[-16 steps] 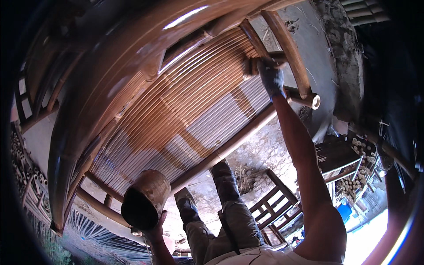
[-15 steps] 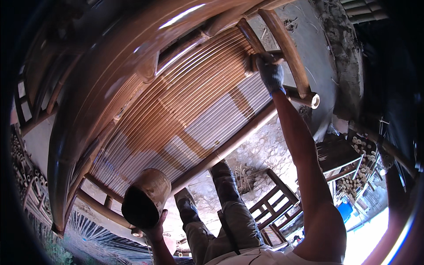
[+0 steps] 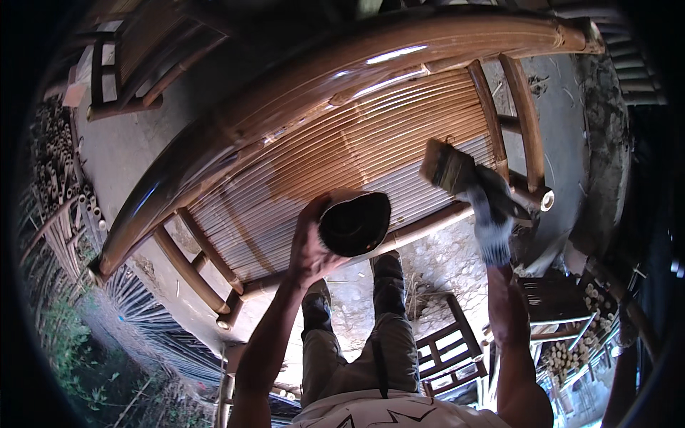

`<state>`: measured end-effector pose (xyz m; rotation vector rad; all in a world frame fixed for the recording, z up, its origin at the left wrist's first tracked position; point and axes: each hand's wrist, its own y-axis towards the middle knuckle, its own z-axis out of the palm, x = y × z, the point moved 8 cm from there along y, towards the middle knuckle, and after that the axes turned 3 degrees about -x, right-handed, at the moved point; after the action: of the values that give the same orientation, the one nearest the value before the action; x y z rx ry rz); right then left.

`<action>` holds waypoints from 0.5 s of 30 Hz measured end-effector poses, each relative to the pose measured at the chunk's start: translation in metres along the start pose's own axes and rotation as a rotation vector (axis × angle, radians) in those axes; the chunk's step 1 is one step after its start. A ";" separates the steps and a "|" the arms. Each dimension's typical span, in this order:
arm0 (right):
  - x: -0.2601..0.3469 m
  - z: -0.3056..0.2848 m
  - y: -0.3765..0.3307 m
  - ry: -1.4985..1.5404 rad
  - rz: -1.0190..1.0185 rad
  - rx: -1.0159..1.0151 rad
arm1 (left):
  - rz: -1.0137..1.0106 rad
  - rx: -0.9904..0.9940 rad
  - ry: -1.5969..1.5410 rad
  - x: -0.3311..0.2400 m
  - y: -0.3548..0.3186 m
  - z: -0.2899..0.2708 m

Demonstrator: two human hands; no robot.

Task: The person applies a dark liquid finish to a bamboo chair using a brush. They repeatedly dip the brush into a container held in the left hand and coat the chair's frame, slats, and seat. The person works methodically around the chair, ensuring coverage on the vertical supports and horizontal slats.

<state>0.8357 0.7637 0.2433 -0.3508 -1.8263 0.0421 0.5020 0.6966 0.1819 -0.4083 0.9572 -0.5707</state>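
Observation:
My bare left hand [image 3: 312, 246] is wrapped round a tan, cup-like container [image 3: 342, 197] with a dark inside, its mouth tilted toward me. In my gloved right hand [image 3: 492, 208] is a wide, flat paintbrush [image 3: 448, 167], bristles pointing left and held above the bench's right end. Beneath both hands stretches a bamboo bench [image 3: 307, 167] with a seat of narrow slats and a thick, curved, glossy back rail [image 3: 314, 75]. Some of the seat looks brown and some shines pale. How full the container is cannot be made out.
Bamboo armrests [image 3: 528, 121] rise at the bench's ends. A small dark slatted frame [image 3: 449, 349] stands near my legs at right. Cut bamboo poles [image 3: 57, 171] are stacked at far left, with more pole ends [image 3: 571, 349] at right. Another bamboo seat [image 3: 146, 53] stands behind, left.
My right hand has drawn back from the far right armrest toward me, bringing the brush into plain view. My left hand has moved the container right and up, over the bench's front edge.

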 end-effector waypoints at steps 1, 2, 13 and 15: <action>0.034 0.000 -0.017 -0.040 -0.138 0.052 | 0.029 0.044 0.132 -0.004 0.005 0.003; 0.070 0.006 -0.030 -0.090 -0.289 0.147 | 0.060 0.082 0.264 -0.007 0.009 0.006; 0.159 0.102 -0.057 -0.770 -0.822 0.792 | 0.449 0.340 0.888 -0.041 0.016 0.084; 0.134 0.110 -0.055 -0.757 -0.830 0.788 | 0.487 0.308 0.987 -0.048 0.014 0.093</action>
<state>0.6879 0.7633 0.3490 1.1126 -2.3670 0.3379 0.5633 0.7445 0.2535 0.4414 1.8063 -0.4461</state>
